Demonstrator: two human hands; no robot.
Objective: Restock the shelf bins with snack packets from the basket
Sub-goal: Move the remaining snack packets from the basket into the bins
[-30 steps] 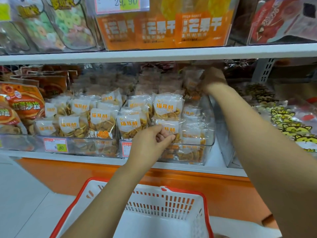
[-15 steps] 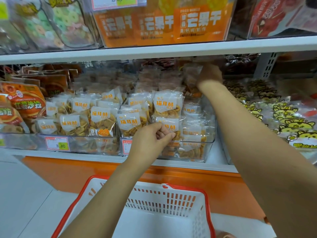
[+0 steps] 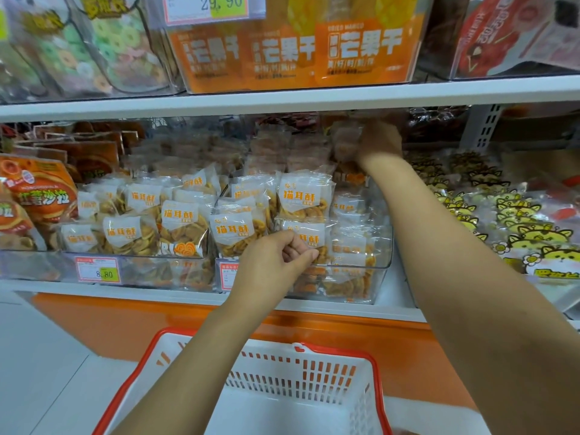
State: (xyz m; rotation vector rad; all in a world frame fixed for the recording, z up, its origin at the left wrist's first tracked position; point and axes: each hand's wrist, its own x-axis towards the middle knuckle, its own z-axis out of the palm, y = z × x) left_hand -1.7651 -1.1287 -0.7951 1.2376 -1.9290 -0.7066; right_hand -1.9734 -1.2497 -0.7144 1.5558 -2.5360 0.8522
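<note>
A clear shelf bin (image 3: pixel 381 262) on the lower shelf holds several clear snack packets with white labels and orange lettering. My left hand (image 3: pixel 276 262) pinches the front packet (image 3: pixel 309 233) in that bin between thumb and fingers. My right hand (image 3: pixel 378 142) reaches deep to the back of the shelf and grips a blurred packet (image 3: pixel 345 142) above the bin's rear. Below, the white basket with a red rim (image 3: pixel 342 351) stands in front of the shelf; its visible inside looks bare.
A second clear bin (image 3: pixel 94 262) of the same packets sits to the left with an 8.80 price tag (image 3: pixel 99 271). Orange pouches (image 3: pixel 40 196) lie far left, cat-print packets (image 3: pixel 533 233) right. The upper shelf board (image 3: pixel 282 97) hangs low over the bins.
My right hand has moved a little further up and back on the shelf with its packet. My left hand stays on the front packet.
</note>
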